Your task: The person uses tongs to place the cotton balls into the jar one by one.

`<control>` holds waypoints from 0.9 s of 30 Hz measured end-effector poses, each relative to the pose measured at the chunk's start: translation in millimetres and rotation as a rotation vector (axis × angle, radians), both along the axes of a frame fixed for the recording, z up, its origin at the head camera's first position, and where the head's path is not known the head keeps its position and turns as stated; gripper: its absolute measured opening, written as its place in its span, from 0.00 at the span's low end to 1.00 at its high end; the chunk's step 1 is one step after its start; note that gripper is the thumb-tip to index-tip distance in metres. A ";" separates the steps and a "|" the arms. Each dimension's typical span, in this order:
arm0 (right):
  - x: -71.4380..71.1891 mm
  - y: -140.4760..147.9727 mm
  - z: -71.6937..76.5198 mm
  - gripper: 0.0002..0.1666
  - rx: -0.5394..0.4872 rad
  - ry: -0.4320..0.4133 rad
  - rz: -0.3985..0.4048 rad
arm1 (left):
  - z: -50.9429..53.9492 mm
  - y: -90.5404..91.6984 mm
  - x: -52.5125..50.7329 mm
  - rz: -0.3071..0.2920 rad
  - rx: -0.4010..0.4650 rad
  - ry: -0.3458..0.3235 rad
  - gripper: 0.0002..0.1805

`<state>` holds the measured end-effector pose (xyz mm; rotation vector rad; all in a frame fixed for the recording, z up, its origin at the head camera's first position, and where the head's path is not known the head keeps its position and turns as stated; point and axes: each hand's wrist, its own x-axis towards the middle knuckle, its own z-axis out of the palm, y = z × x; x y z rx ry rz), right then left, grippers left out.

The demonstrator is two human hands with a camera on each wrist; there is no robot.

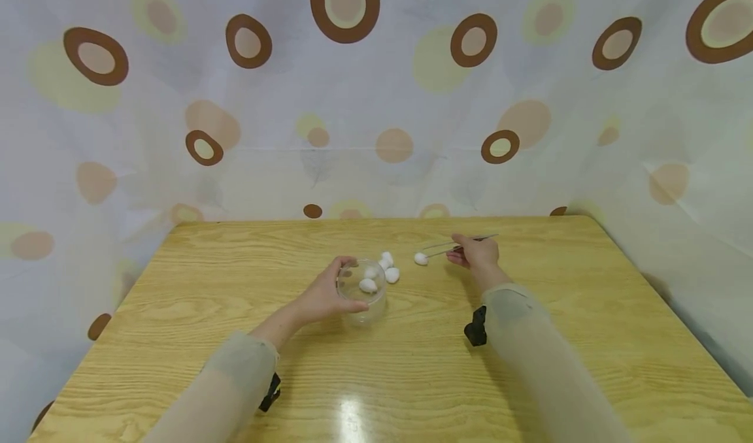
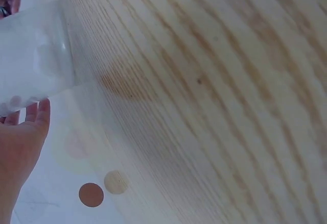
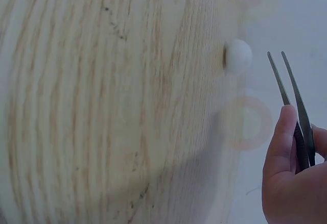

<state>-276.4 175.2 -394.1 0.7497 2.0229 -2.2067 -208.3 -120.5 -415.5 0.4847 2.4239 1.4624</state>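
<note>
My left hand (image 1: 322,295) curls round a clear round container (image 1: 376,309), thumb on the near side and fingers on the far side; white balls (image 1: 368,285) show inside it. In the left wrist view the hand (image 2: 23,150) is at the wall of the container (image 2: 30,55). My right hand (image 1: 479,252) holds metal tweezers (image 1: 487,236), their tips parted. One white ball (image 1: 421,259) lies on the table by the tips. In the right wrist view the hand (image 3: 294,178) pinches the tweezers (image 3: 303,106), and nothing is between the tips.
Several white balls (image 1: 392,274) rest on the wooden table (image 1: 206,286) just right of the container. A patterned curtain (image 1: 353,103) hangs behind the table and on both sides of it. Dark wrist mounts (image 1: 476,327) sit at both sleeves.
</note>
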 end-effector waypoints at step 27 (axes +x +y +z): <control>-16.8 -8.7 -22.5 0.26 0.076 -0.042 -0.086 | -0.4 -2.0 -1.0 -0.019 0.023 0.003 0.47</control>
